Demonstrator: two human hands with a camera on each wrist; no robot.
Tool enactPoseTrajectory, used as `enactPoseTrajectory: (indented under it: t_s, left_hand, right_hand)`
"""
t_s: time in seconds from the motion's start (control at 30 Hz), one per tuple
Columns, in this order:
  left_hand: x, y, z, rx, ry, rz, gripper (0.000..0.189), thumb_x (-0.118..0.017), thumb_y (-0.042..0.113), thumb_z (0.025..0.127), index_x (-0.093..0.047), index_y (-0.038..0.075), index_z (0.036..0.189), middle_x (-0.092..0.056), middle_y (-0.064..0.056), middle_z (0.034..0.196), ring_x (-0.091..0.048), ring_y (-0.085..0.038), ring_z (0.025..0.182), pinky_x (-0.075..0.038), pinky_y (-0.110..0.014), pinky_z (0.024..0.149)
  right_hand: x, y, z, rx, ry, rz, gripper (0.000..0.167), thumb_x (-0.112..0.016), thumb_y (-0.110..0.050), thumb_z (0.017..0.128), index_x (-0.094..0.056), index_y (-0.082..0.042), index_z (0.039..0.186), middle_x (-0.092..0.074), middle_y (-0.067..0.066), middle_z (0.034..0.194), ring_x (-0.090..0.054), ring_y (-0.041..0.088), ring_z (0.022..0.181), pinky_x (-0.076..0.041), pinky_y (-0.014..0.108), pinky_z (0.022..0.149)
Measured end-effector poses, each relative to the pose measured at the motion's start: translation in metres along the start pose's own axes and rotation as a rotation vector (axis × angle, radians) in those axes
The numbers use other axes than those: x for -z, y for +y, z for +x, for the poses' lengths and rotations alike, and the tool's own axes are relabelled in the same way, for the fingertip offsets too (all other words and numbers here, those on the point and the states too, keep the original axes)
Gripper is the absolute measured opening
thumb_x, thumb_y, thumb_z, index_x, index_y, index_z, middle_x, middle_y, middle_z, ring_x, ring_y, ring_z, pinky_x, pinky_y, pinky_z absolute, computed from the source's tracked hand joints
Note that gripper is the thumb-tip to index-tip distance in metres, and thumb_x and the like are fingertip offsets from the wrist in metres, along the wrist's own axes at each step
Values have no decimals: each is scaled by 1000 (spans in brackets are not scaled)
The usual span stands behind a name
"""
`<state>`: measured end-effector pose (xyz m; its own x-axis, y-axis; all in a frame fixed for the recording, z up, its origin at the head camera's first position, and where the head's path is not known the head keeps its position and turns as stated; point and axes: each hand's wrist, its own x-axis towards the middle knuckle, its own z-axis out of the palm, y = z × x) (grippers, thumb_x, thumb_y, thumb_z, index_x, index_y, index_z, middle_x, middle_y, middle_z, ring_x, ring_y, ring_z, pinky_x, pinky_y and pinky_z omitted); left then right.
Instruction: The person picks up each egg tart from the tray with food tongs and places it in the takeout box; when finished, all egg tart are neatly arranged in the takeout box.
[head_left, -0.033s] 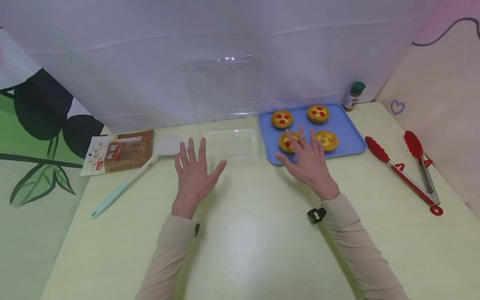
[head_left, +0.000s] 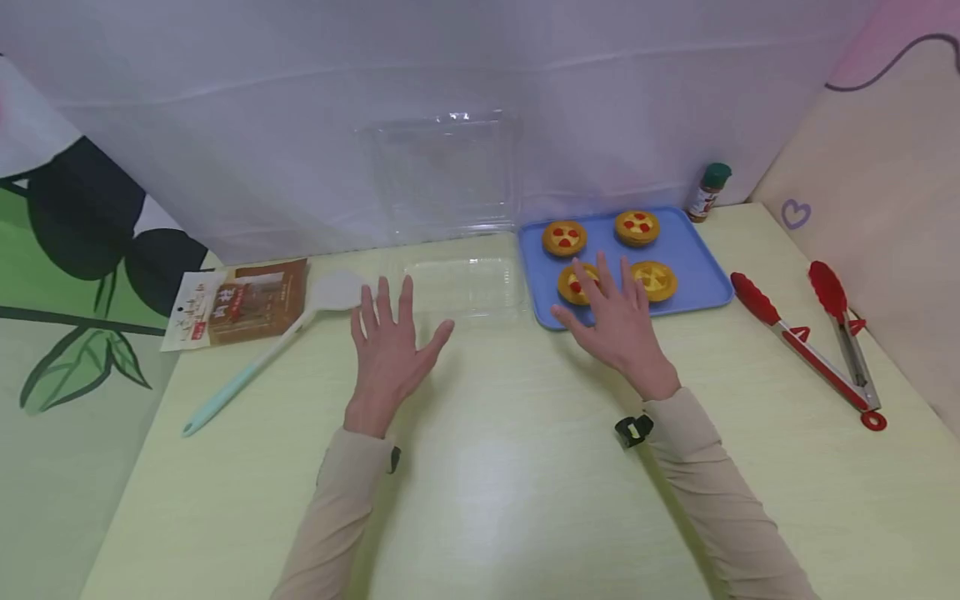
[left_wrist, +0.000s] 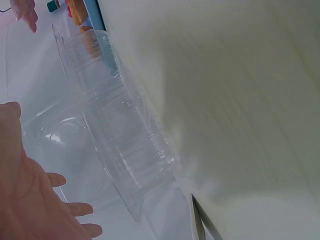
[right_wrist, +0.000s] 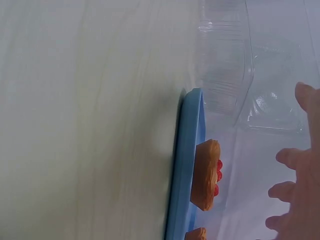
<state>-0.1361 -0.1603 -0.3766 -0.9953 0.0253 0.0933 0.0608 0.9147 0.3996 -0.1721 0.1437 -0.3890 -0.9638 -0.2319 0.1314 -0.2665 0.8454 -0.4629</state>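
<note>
Both hands hover over the table with fingers spread and nothing held. My left hand (head_left: 386,358) is near the front left corner of a clear plastic clamshell box (head_left: 468,283), whose raised lid (head_left: 446,175) leans against the back cloth. Its fingertips come close to the white head of a spatula (head_left: 339,291). My right hand (head_left: 622,337) is over the front edge of a blue tray (head_left: 701,279). In the head view its fingers overlap a front tart (head_left: 570,287) with red pieces. Beside that tart sits one with yellow topping (head_left: 654,282); two red-topped tarts (head_left: 564,239) stand behind.
A brown food packet (head_left: 255,304) lies at the left, with the spatula's pale green handle (head_left: 240,387) angled in front. At the right, red-tipped tongs (head_left: 817,342) lie spread apart. A green-capped bottle (head_left: 705,196) stands behind the tray, near the back cloth and the right-hand wall.
</note>
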Motion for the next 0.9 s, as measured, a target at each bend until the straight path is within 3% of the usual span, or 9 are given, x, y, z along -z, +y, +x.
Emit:
enactPoseTrajectory:
  t_s: [0.43, 0.7, 0.9]
  left_hand:
    - [-1, -14, 1, 5, 34, -24, 86, -44, 61, 96, -10, 11, 157, -3, -24, 160, 8, -41, 148, -2, -64, 118]
    - [2, -6, 0, 0, -1, -147, 82, -45, 55, 98, -9, 10, 157, -1, -24, 160, 9, -42, 147, -1, -63, 118]
    - [2, -8, 3, -27, 72, -244, 75, -49, 46, 99, -17, 7, 154, -10, -22, 159, 0, -41, 148, -6, -63, 118]
  right_hand:
    - [1, -6, 5, 40, 20, 42, 79, -47, -62, 95, -21, -20, 157, -8, 15, 163, 4, 44, 148, -7, 70, 116]
    - [3, -6, 0, 48, -11, 152, 78, -48, -59, 96, -22, -18, 156, -10, 16, 162, 1, 45, 147, -9, 71, 115]
    - [8, -2, -1, 57, -68, 277, 77, -47, -57, 98, -17, -18, 157, -6, 15, 163, 3, 43, 148, -6, 69, 117]
